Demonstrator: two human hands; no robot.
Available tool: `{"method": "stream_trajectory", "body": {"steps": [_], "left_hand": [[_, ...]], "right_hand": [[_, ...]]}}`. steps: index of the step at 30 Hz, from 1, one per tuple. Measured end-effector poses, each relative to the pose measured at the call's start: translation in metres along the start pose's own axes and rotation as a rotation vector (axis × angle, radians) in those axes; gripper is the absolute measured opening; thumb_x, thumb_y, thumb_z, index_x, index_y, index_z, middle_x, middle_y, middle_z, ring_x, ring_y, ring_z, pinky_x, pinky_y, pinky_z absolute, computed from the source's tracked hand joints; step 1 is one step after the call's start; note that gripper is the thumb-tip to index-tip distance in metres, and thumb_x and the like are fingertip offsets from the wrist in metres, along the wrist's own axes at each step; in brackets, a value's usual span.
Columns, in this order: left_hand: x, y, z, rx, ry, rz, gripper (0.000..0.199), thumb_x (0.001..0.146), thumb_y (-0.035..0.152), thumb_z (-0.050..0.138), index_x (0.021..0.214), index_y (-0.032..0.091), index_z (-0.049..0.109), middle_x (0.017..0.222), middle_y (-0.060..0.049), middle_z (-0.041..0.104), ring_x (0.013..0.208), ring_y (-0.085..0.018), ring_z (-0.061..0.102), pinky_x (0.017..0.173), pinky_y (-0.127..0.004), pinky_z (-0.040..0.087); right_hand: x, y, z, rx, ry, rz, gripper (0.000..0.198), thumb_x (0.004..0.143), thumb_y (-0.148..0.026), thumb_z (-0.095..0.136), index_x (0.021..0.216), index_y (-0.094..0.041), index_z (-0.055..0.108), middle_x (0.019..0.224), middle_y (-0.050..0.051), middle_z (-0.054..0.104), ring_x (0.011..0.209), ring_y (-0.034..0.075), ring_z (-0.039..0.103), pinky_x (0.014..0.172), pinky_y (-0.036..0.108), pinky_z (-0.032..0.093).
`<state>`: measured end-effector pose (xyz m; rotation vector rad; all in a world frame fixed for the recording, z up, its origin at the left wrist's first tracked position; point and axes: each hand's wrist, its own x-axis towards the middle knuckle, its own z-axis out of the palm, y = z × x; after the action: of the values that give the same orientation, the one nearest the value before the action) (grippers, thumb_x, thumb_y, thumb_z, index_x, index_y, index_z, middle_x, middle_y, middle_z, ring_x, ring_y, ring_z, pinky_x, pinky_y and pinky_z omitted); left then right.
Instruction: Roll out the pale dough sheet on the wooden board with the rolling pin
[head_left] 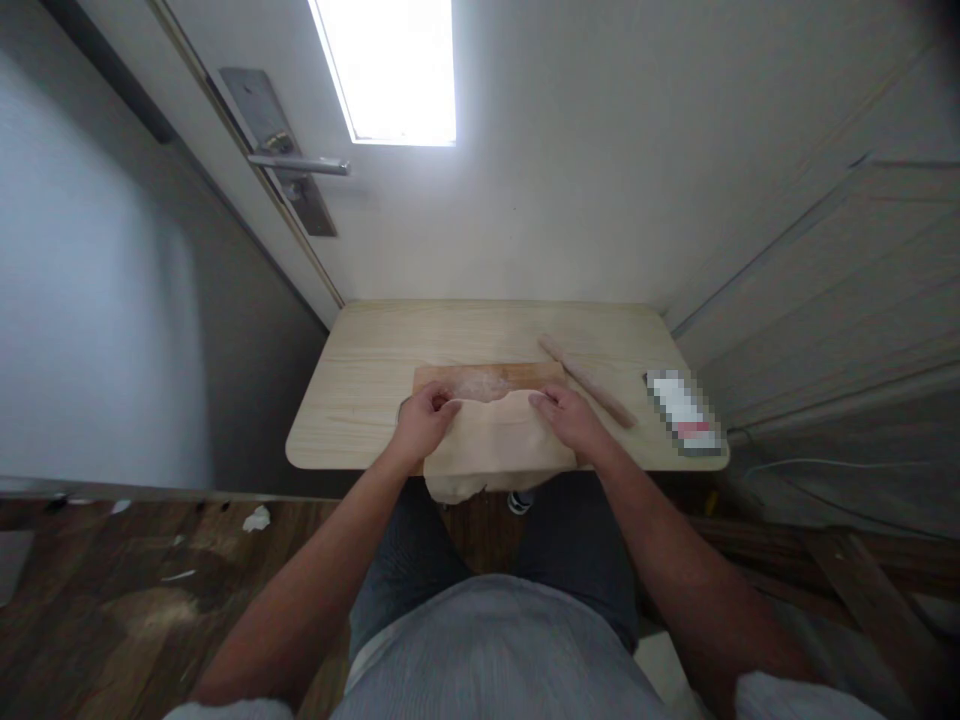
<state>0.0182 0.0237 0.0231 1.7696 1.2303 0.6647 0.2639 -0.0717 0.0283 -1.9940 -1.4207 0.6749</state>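
Note:
A thin, pale sheet of dough (502, 445) hangs between my two hands, its lower part drooping past the table's front edge. My left hand (431, 415) pinches its far left corner. The far right corner is pinched by my right hand (562, 412). Beneath the sheet lies a wooden board (491, 378), dusted with white flour along its far strip; the dough hides the rest of it. To the right of the board a wooden rolling pin (589, 382) rests at a slant, just beyond my right hand.
The light wooden table (360, 345) stands against a white door with a metal handle (300, 163) and a bright window (405, 70). A phone-like item (684, 412), blurred out, lies at the table's right end. White scraps (256, 518) litter the floor at left.

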Motion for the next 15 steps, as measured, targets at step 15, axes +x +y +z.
{"method": "stream_trajectory", "body": {"steps": [15], "left_hand": [[0.006,0.002,-0.001,-0.237,0.093,-0.033,0.012,0.08,0.029,0.067,0.08,0.019,0.06,0.07,0.002,0.061,0.064,-0.013,0.056,0.06,-0.025,0.039]], "right_hand": [[0.022,-0.013,0.006,0.016,0.149,-0.023,0.027,0.091,-0.04,0.049,0.082,-0.021,0.065,0.083,0.006,0.069,0.078,0.021,0.06,0.071,0.031,0.042]]}}
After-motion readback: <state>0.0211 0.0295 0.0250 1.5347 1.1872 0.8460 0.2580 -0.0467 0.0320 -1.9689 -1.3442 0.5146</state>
